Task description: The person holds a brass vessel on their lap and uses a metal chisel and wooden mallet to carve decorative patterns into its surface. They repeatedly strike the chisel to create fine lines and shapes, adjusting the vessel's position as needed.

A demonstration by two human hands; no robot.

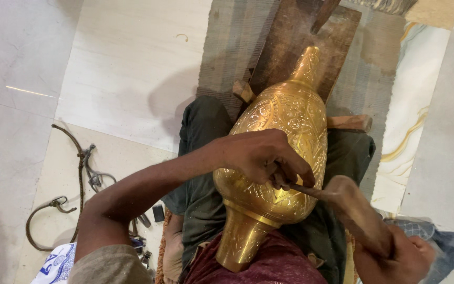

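Our right hand (pixel 400 257) grips a wooden mallet (pixel 356 208); left hand (pixel 261 158) pinches a chisel (pixel 303 189) on the engraved brass vase (pixel 285 126); open floor (pixel 127 63) left.

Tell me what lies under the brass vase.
The brass vase rests across the person's lap, on dark trousers. Its narrow end lies over a wooden board on a grey mat. The surface directly under its belly is hidden.

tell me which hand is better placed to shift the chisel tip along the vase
Left. The left hand pinches the chisel with its fingers resting on the brass vase. The right hand grips the wooden mallet further off.
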